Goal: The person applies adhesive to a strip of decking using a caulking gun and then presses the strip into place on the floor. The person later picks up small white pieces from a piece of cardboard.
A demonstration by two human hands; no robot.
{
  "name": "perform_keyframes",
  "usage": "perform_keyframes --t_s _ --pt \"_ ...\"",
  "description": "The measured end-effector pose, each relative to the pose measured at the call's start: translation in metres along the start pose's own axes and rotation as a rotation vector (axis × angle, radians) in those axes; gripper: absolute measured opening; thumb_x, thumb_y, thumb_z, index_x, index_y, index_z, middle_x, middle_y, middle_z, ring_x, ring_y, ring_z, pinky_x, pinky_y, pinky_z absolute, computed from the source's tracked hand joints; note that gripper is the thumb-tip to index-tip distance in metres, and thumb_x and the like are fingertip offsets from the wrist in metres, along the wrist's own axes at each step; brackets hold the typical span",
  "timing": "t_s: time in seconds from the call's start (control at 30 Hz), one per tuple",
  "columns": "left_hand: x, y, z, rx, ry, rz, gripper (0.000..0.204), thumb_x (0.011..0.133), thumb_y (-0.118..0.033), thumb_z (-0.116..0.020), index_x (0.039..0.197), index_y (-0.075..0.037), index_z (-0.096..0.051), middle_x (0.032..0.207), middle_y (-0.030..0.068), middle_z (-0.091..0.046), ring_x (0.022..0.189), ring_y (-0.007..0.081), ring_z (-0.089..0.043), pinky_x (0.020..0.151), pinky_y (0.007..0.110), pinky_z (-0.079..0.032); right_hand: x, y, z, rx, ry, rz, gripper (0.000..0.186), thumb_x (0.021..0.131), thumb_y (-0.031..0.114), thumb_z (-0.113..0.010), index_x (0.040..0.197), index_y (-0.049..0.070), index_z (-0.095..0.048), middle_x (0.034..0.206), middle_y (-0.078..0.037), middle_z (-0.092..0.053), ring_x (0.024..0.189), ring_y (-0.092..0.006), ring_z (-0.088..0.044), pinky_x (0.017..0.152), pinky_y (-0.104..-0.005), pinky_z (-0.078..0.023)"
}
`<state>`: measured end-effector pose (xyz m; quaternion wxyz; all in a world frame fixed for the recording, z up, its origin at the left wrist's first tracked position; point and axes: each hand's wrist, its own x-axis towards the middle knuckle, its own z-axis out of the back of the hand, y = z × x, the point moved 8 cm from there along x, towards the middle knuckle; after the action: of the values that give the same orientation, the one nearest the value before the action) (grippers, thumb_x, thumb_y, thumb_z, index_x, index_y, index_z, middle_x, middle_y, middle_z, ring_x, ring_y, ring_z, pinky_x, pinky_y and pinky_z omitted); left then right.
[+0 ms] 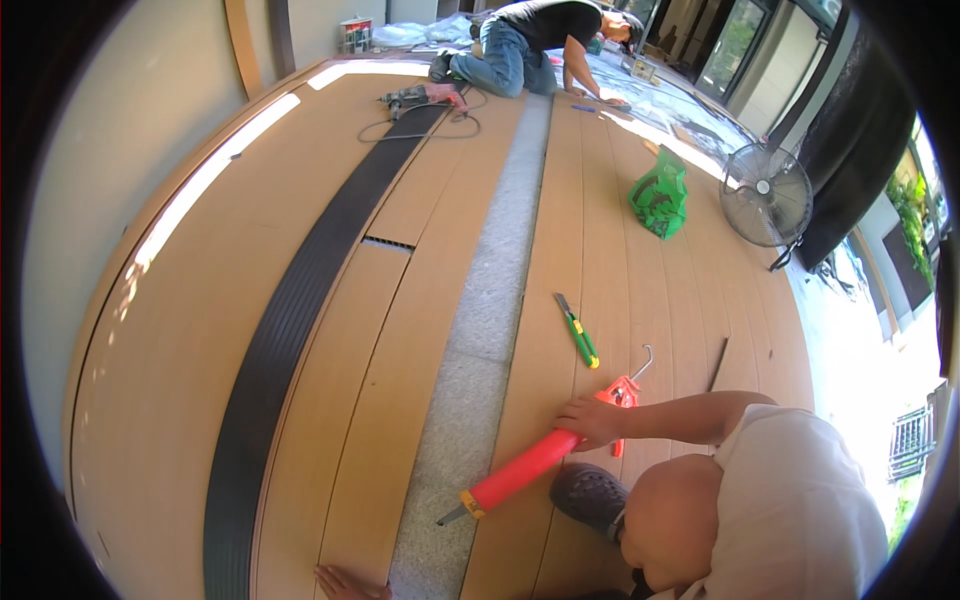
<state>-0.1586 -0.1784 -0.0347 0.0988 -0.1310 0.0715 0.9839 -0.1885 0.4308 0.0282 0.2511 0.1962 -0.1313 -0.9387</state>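
My right hand [592, 421], reaching in from the right, is closed around a red caulking gun [522, 466], whose grey nozzle hangs over a long grey stone strip [450, 410] between tan boards. My left hand [352, 585], partly cut off at the bottom edge, lies on a board [360, 480] with its fingers stretched out. A green-and-yellow utility knife [578, 330] lies on the boards above the gun. A black ribbed strip [270, 400] runs along the left boards. My bent knee and dark perforated shoe [585, 495] show at lower right.
A person in black top and jeans [505, 60] kneels at the far end, hands down. A corded power drill [420, 98] lies nearby. At right stand a green bag [660, 200] and a fan [763, 190]. Buckets [356, 35] and plastic sheeting sit by the back left wall.
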Motion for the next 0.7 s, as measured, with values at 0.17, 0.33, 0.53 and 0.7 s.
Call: perform_keyframes --t_s 0.17,0.33,0.53,0.7 --pt "0.001 -0.001 0.003 -0.068 0.034 0.019 0.122 0.077 -0.074 -0.061 0.149 0.019 -0.030 0.158 0.0409 -0.024 0.152 0.0496 -0.017 0.128 0.051 -0.012 0.000 0.001 0.002 -0.010 -0.068 0.009 0.067 0.080 0.038 -0.080 0.135 0.009 -0.054 0.134 -0.013 -0.055 0.126 -0.0338 -0.051 0.102 -0.0480 -0.045" --pt "-0.001 0.004 -0.008 -0.006 -0.013 0.026 0.126 0.073 -0.075 -0.064 0.150 0.019 -0.029 0.158 0.0411 -0.023 0.152 0.0500 -0.017 0.128 0.052 -0.012 0.002 -0.001 -0.002 -0.045 -0.098 0.019 0.065 0.080 0.039 -0.079 0.132 0.009 -0.055 0.131 -0.012 -0.055 0.123 -0.0336 -0.053 0.099 -0.0478 -0.047" --pt "0.000 0.003 -0.007 -0.075 -0.013 0.009 0.125 0.074 -0.075 -0.064 0.149 0.019 -0.030 0.158 0.0423 -0.021 0.150 0.0525 -0.018 0.127 0.054 -0.015 0.001 -0.002 -0.003 -0.040 -0.101 0.003 0.063 0.080 0.039 -0.078 0.131 0.009 -0.056 0.130 -0.012 -0.055 0.122 -0.0335 -0.053 0.098 -0.0472 -0.048" --pt "-0.002 0.008 -0.014 -0.107 -0.074 0.015 0.125 0.074 -0.073 -0.066 0.149 0.019 -0.029 0.157 0.0429 -0.022 0.149 0.0539 -0.022 0.125 0.055 -0.019 0.001 -0.004 -0.007 -0.024 -0.106 -0.002 0.064 0.080 0.041 -0.078 0.132 0.010 -0.056 0.131 -0.012 -0.055 0.125 -0.0332 -0.051 0.099 -0.0482 -0.047"
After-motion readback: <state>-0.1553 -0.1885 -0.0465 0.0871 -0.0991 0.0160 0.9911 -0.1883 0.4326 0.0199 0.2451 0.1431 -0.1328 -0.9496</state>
